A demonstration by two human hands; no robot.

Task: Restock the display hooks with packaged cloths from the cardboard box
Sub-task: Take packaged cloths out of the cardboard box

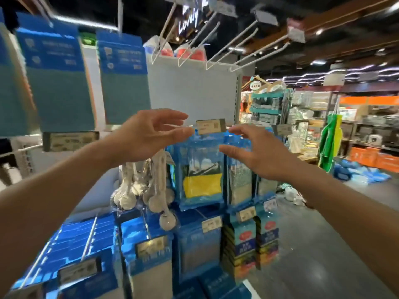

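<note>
Left hand (151, 134) and right hand (261, 156) perhaps touch a cloth pack (201, 182).

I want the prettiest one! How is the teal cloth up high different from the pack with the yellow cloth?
The teal cloth hangs in the upper row; the yellow cloth pack hangs a row lower. The teal cloth has just a blue card across its top; the yellow cloth pack is a shiny see-through bag with blue edges. Both hang up for sale and have blue packaging.
</note>
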